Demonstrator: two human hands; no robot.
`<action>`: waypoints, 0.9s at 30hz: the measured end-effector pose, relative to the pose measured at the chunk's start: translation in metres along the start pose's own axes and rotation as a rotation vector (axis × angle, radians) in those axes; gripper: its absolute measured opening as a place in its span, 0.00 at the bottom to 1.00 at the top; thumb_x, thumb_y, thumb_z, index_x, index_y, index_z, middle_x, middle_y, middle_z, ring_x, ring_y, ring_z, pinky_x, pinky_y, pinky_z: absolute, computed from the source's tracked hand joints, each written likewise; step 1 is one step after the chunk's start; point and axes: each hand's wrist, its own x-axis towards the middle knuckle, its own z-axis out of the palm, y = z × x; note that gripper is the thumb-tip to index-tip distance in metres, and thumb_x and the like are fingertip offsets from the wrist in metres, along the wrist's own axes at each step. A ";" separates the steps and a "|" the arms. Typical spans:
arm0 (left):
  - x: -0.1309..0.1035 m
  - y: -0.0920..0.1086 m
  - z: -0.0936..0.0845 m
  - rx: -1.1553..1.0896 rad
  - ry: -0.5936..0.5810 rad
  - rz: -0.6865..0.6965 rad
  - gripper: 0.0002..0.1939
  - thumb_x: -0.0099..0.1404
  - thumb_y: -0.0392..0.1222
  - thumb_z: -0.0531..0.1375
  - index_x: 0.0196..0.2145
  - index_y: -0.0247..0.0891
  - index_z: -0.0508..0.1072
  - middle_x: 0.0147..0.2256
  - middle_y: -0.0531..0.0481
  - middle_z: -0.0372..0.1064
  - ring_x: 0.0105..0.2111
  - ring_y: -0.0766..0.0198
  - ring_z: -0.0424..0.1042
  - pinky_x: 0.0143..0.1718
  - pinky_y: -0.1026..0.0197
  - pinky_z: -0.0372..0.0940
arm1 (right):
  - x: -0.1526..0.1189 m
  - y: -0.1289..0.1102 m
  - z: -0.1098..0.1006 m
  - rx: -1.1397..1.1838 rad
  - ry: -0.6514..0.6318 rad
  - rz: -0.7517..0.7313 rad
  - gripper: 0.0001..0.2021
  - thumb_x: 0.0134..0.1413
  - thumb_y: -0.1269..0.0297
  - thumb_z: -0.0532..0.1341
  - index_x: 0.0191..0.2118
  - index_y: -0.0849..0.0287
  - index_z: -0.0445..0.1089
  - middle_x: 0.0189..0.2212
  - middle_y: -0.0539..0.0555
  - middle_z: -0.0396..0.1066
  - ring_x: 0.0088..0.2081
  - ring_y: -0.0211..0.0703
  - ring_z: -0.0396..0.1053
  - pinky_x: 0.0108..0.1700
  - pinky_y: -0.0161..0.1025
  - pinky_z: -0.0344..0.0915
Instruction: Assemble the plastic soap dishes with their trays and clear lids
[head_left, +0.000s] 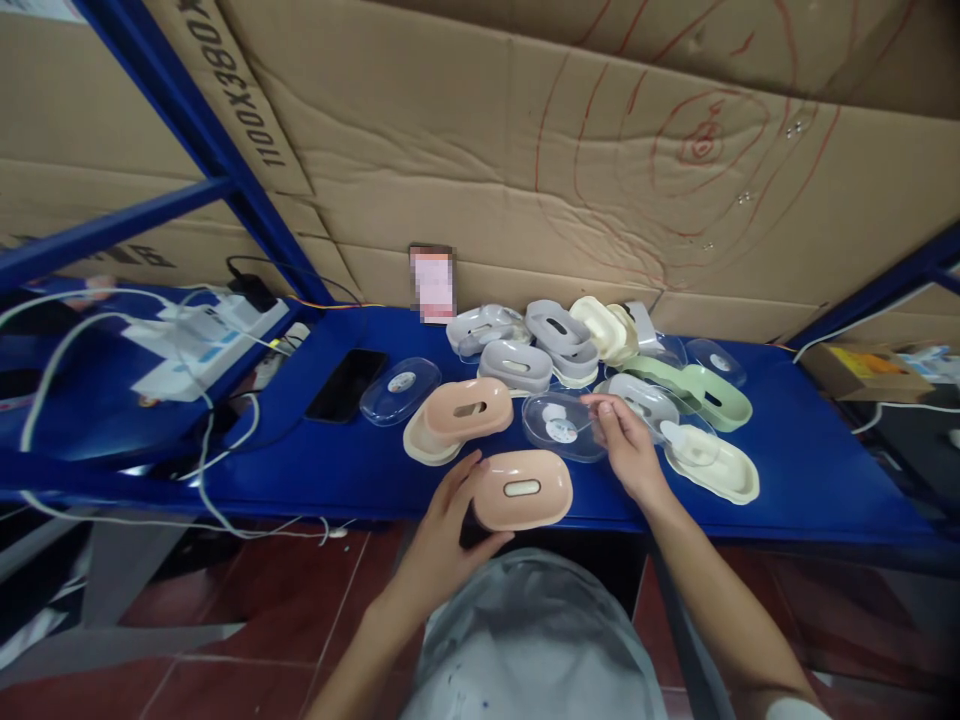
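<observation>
Plainly, left hand (450, 510) clasps peach case (523, 490); whether right hand (628, 445) grips clear lid (562, 424), I cannot tell.

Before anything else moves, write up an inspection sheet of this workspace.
Surface: blue bench, bare along part of its front left.
Work items: front peach dish at the near edge; middle clear lid behind it; gray dishes and a green dish farther back.
Clutter: phone lying flat; blurred panel against the cardboard.
Hands: left hand holds the front peach dish; right hand at the middle clear lid's edge, grip unclear.
Cables: white cables looping around the power strip.
Surroundings: cardboard behind, blue frame, red tiled floor.
</observation>
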 end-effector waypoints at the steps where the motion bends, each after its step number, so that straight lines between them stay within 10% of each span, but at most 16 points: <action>1: 0.000 0.000 0.000 -0.002 -0.015 -0.008 0.44 0.69 0.44 0.69 0.74 0.54 0.52 0.72 0.38 0.57 0.71 0.44 0.62 0.68 0.39 0.66 | 0.001 0.000 0.000 0.021 0.036 0.033 0.24 0.74 0.40 0.53 0.56 0.51 0.75 0.39 0.54 0.72 0.34 0.42 0.69 0.32 0.37 0.70; 5: 0.000 -0.001 0.002 -0.013 -0.021 -0.014 0.46 0.68 0.43 0.70 0.75 0.54 0.50 0.71 0.38 0.59 0.71 0.44 0.63 0.67 0.40 0.67 | -0.003 -0.006 -0.001 0.025 -0.066 0.082 0.23 0.72 0.42 0.58 0.59 0.50 0.75 0.48 0.56 0.76 0.41 0.44 0.73 0.36 0.36 0.73; 11: 0.002 -0.001 0.002 -0.012 -0.010 0.006 0.47 0.70 0.47 0.69 0.76 0.54 0.47 0.74 0.38 0.53 0.73 0.43 0.59 0.68 0.39 0.66 | -0.026 -0.012 0.020 -0.307 -0.310 -0.222 0.20 0.75 0.54 0.58 0.66 0.49 0.71 0.60 0.60 0.73 0.52 0.48 0.76 0.55 0.48 0.76; 18: 0.004 0.002 -0.004 -0.025 -0.054 -0.017 0.37 0.70 0.51 0.69 0.72 0.56 0.59 0.72 0.44 0.59 0.70 0.47 0.64 0.69 0.42 0.65 | -0.040 -0.007 0.025 -0.536 -0.500 -0.508 0.26 0.76 0.52 0.57 0.74 0.49 0.62 0.73 0.59 0.60 0.75 0.57 0.54 0.74 0.64 0.56; 27: 0.008 0.001 -0.001 0.021 -0.100 -0.017 0.38 0.69 0.52 0.69 0.71 0.55 0.60 0.71 0.43 0.60 0.70 0.44 0.63 0.68 0.39 0.63 | -0.040 0.013 0.012 -0.510 -0.623 -0.620 0.39 0.60 0.52 0.74 0.73 0.46 0.62 0.77 0.57 0.52 0.78 0.60 0.43 0.74 0.62 0.58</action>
